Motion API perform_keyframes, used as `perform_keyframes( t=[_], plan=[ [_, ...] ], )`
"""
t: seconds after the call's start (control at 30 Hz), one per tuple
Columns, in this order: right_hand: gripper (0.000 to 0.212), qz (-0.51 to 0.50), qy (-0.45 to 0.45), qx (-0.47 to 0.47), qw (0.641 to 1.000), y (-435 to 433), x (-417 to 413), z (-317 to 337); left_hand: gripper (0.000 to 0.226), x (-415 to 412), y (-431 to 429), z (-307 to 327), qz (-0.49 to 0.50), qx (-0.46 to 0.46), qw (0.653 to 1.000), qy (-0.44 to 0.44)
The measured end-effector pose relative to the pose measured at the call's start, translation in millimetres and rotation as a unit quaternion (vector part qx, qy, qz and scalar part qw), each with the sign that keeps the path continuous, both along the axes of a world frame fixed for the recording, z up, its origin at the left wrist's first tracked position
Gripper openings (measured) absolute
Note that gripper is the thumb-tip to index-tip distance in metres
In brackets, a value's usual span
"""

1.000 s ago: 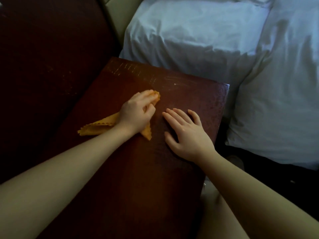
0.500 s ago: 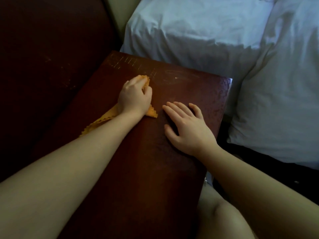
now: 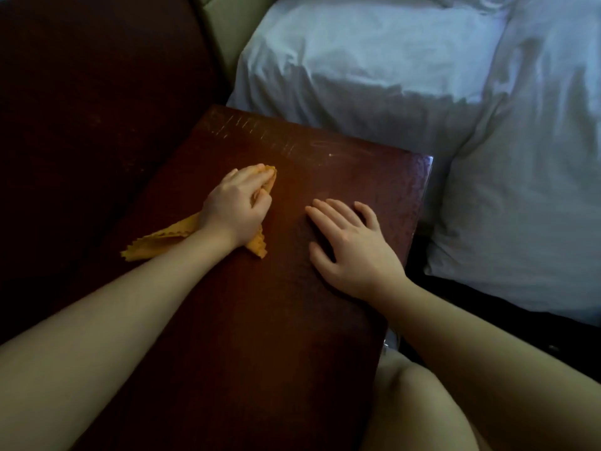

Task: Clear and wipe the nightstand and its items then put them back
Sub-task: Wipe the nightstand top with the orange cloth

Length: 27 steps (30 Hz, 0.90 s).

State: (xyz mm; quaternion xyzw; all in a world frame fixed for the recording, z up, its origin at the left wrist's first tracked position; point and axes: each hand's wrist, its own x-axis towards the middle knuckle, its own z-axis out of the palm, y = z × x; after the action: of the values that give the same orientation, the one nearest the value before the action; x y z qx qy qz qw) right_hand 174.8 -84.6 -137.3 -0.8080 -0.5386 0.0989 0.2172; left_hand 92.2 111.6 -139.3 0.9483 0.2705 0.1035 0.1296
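Honestly, wiping the nightstand [image 3: 260, 336] top looks like the step you're on. Your right hand [image 3: 354, 252] lies flat, fingers spread, bracing on the wood, while your left hand [image 3: 234, 206] grips the bunched orange cloth [image 3: 156, 245] near the middle of the top, so I'd run long overlapping strokes out to the pale streaks [image 3: 253, 131] by the far edge. Around it, the dark panel [image 3: 81, 109] stands to the left, the white bedding [image 3: 527, 174] sits just beside the right edge and the pillow [image 3: 357, 66] meets the far edge; nothing blocks the cloth but your own bracing hand, so shift it for that patch.
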Motion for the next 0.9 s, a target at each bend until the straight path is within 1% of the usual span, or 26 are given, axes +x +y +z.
perform_keyframes(
  t=[0.07,0.13,0.23,0.37,0.43,0.5,0.63,0.7,0.77,0.83,0.9],
  plan=[
    [0.055,0.002,0.003,-0.006,1.000,0,0,1,0.044,23,-4,-2,0.035,0.013,0.999,-0.003],
    [0.055,0.003,0.002,-0.007,1.000,0,0,1,0.044,45,-14,-2,0.041,0.014,0.999,-0.010],
    [0.055,0.003,0.005,0.002,1.000,1,0,0,0.043,56,-29,-2,-0.014,0.010,1.000,-0.017],
    [0.055,0.001,0.007,0.006,1.000,0,0,0,0.045,24,-28,3,-0.129,-0.010,0.992,0.005],
    [0.055,0.001,0.007,0.007,1.000,0,1,-1,0.049,8,-18,6,-0.143,-0.014,0.989,0.017],
    [0.057,0.002,0.008,0.006,1.000,1,1,-1,0.050,2,-5,6,-0.106,-0.011,0.994,0.018],
    [0.060,-0.003,0.010,0.009,1.000,1,0,-2,0.042,25,5,-1,0.014,-0.005,1.000,-0.009],
    [0.061,-0.004,0.012,0.012,1.000,1,1,-2,0.041,42,4,-2,0.040,-0.003,0.999,-0.023],
    [0.060,-0.005,0.011,0.009,1.000,0,1,-2,0.041,53,1,-1,0.041,-0.003,0.999,-0.028],
    [0.058,-0.004,0.005,0.005,1.000,0,2,-2,0.040,52,-2,0,0.008,0.002,1.000,-0.025],
    [0.058,-0.005,0.004,0.004,1.000,0,1,-2,0.041,35,0,4,-0.087,0.001,0.996,-0.006]
  ],
)
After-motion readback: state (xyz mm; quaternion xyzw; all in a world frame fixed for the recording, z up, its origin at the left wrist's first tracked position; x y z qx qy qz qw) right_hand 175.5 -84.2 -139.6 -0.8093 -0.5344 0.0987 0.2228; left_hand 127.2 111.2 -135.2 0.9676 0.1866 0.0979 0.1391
